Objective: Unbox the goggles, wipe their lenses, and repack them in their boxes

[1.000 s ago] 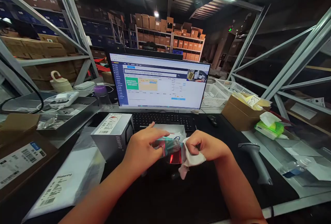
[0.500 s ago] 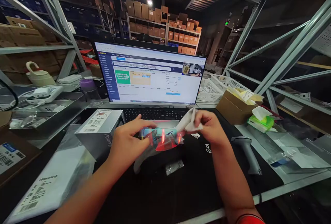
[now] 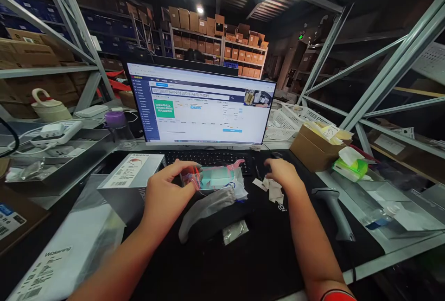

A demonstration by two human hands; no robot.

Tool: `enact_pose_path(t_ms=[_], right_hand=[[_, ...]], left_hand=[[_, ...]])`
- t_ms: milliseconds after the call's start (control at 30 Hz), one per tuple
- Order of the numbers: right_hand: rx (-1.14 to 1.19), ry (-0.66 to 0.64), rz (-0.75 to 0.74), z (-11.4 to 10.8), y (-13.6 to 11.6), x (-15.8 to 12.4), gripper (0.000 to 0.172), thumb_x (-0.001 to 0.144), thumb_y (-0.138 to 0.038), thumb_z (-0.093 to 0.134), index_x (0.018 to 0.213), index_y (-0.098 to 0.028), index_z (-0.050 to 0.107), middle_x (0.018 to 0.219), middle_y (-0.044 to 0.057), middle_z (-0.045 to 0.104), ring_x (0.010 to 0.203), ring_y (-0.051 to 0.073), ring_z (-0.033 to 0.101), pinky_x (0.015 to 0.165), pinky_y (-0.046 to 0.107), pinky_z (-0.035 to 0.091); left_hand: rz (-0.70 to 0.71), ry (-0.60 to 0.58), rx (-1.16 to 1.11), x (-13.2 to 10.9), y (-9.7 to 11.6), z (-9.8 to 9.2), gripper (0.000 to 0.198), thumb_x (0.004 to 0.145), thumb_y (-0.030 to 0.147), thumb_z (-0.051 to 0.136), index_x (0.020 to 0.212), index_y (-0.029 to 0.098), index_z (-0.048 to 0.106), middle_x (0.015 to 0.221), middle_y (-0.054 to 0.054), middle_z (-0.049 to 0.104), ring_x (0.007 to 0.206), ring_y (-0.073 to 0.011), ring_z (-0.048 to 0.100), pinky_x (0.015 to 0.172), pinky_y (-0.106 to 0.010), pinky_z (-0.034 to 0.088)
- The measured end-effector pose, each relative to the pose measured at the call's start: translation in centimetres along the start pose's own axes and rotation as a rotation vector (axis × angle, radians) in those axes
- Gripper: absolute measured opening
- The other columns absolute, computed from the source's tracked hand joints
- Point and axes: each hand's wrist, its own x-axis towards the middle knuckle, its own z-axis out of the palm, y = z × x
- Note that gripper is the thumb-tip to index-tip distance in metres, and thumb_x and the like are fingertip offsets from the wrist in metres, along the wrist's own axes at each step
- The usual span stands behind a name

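My left hand (image 3: 169, 188) is closed at the left end of a shallow open box (image 3: 219, 176), with thumb and fingers pinching the box edge and a pinkish clear plastic wrap. Teal-green contents show inside. My right hand (image 3: 283, 173) hovers to the right with fingers loosely apart and nothing visible in them. Below it lie crumpled off-white scraps (image 3: 274, 192), paper or cloth, on the black mat. In front of the box rests a long grey soft pouch (image 3: 208, 206). Nearer me is a small clear plastic packet (image 3: 235, 232).
A monitor (image 3: 205, 111) and a black keyboard (image 3: 212, 157) stand behind my hands. On the left are a grey "Wakening" box (image 3: 130, 176) and a bagged white package (image 3: 74, 231). A barcode scanner (image 3: 335, 213), a cardboard box (image 3: 314, 148) and a tissue pack (image 3: 351, 166) sit right.
My right hand has let go of the off-white piece and moved slightly right; scraps now lie on the mat. The box in my left hand shows its teal contents more plainly.
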Motion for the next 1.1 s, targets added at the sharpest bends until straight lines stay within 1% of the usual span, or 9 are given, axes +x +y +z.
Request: enact_pose_path(t_ms=[167, 300, 400, 567, 700, 800, 900, 1000, 1100], right_hand=[[0.207, 0.305, -0.511, 0.3, -5.8, -4.8, 0.055, 0.093, -0.018, 0.058, 0.145, -0.024, 0.044, 0.137, 0.011, 0.06, 0.09, 0.018, 0.069, 0.086, 0.034, 0.057], [0.13, 0.499, -0.812, 1.7, -8.3, -6.3, 0.043, 0.097, -0.015, 0.048, 0.139, -0.019, 0.05, 0.123, 0.014, 0.067, 0.11, 0.025, 0.065, 0.094, 0.039, 0.056], [0.162, 0.535, -0.88, 1.9, -8.5, -6.1, 0.028, 0.099, -0.017, 0.043, 0.121, -0.019, 0.06, 0.106, 0.013, 0.072, 0.099, 0.023, 0.069, 0.085, 0.037, 0.058], [0.523, 0.3, -0.811, 2.2, -8.3, -6.2, 0.023, 0.104, -0.027, 0.041, 0.105, -0.021, 0.063, 0.086, 0.005, 0.074, 0.08, 0.017, 0.071, 0.074, 0.029, 0.057], [0.739, 0.182, -0.665, 2.1, -7.7, -6.3, 0.024, 0.104, -0.036, 0.045, 0.105, -0.022, 0.065, 0.085, 0.004, 0.074, 0.073, 0.016, 0.073, 0.071, 0.029, 0.058], [1.036, 0.244, -0.516, 1.2, -6.9, -5.8, 0.023, 0.1, -0.044, 0.053, 0.097, -0.023, 0.063, 0.086, 0.004, 0.075, 0.069, 0.017, 0.072, 0.066, 0.031, 0.06], [1.311, 0.262, -0.411, 0.4, -6.2, -5.1, 0.029, 0.093, -0.052, 0.063, 0.091, -0.023, 0.059, 0.089, 0.004, 0.075, 0.061, 0.016, 0.07, 0.057, 0.029, 0.06], [1.393, 0.167, -0.343, 0.7, -5.6, -5.0, 0.035, 0.087, -0.056, 0.069, 0.09, -0.022, 0.06, 0.089, 0.006, 0.075, 0.061, 0.016, 0.069, 0.056, 0.027, 0.059], [1.307, 0.086, -0.318, 1.7, -4.6, -5.5, 0.034, 0.09, -0.054, 0.065, 0.09, -0.021, 0.064, 0.088, 0.007, 0.074, 0.065, 0.016, 0.069, 0.056, 0.027, 0.058]], left_hand=[[-0.034, 0.008, -0.041, 0.1, 0.3, 0.2, 0.019, 0.063, 0.024, 0.063, 0.079, 0.023, 0.075, 0.071, 0.004, 0.071, 0.065, -0.0162, 0.064, 0.086, -0.038, 0.058], [0.015, -0.03, -0.054, -0.3, 0.4, 0.1, 0.021, 0.064, 0.02, 0.064, 0.081, 0.025, 0.077, 0.076, 0.005, 0.074, 0.067, -0.0165, 0.066, 0.106, -0.048, 0.05], [0.038, -0.054, -0.06, -0.5, 0.5, 0.1, 0.02, 0.065, 0.019, 0.064, 0.08, 0.025, 0.077, 0.075, 0.005, 0.074, 0.071, -0.018, 0.068, 0.112, -0.053, 0.043], [0.024, -0.212, -0.073, -0.7, 0.1, 0.5, 0.023, 0.069, 0.019, 0.066, 0.088, 0.024, 0.077, 0.083, 0.003, 0.076, 0.081, -0.0213, 0.072, 0.117, -0.057, 0.034], [0.042, -0.347, -0.028, -0.8, -0.6, 1.0, 0.089, 0.061, 0.026, 0.082, 0.144, 0.025, 0.049, 0.132, -0.008, 0.065, 0.119, -0.0294, 0.062, 0.116, -0.055, 0.036], [0.042, -0.303, -0.006, -0.7, -1.3, 1.3, 0.122, 0.05, 0.034, 0.091, 0.154, 0.023, 0.029, 0.151, -0.016, 0.044, 0.13, -0.0338, 0.052, 0.108, -0.051, 0.045], [-0.074, -0.394, -0.149, -0.5, -1.7, 1.8, 0.082, 0.065, 0.036, 0.083, 0.139, 0.021, 0.05, 0.12, -0.01, 0.064, 0.092, -0.0235, 0.066, 0.084, -0.04, 0.056], [-0.123, -0.611, -0.355, -0.7, -1.5, 2.5, 0.029, 0.084, 0.044, 0.066, 0.097, 0.018, 0.068, 0.075, -0.001, 0.067, 0.06, -0.0154, 0.061, 0.057, -0.027, 0.051], [-0.114, -0.654, -0.448, -1.3, -0.9, 3.2, 0.038, 0.088, 0.053, 0.061, 0.072, 0.018, 0.062, 0.056, 0.002, 0.06, 0.049, -0.0138, 0.058, 0.049, -0.024, 0.045]])
